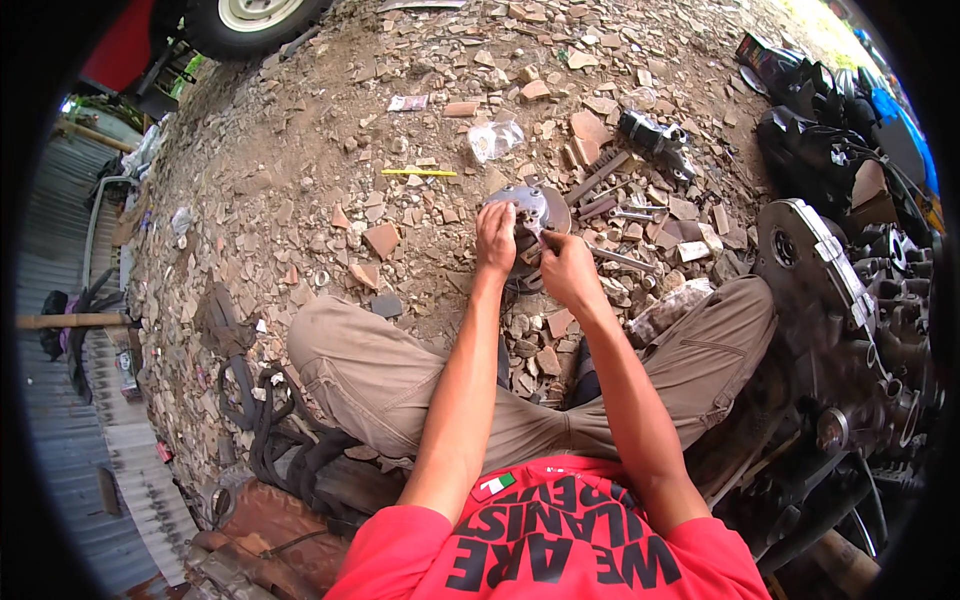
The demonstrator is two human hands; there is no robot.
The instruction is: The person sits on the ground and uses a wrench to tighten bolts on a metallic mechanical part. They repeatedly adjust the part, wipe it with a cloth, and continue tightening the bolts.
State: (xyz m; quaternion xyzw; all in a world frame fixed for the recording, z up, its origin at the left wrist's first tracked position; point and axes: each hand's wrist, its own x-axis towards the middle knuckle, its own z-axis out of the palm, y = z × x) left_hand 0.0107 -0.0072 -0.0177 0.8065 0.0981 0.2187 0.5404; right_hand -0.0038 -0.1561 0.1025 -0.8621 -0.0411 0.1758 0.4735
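Note:
A round silver metal housing (526, 200) rests on a dark base on the rubble between my knees. My left hand (496, 232) grips its left side, with fingers curled over the top. My right hand (566, 266) is closed on a silver wrench (536, 229) that reaches onto the housing's face. Just to the right lie more wrenches (636, 214), a long steel bar (626, 259) and rusty rods (592, 182).
A dark metal part (650, 138), a clear plastic bag (492, 139) and a yellow strip (418, 171) lie ahead. An engine (890, 330) and black bags (805, 135) crowd the right; black hoses (270, 430) lie left. A wheeled machine (250, 22) stands at the top left.

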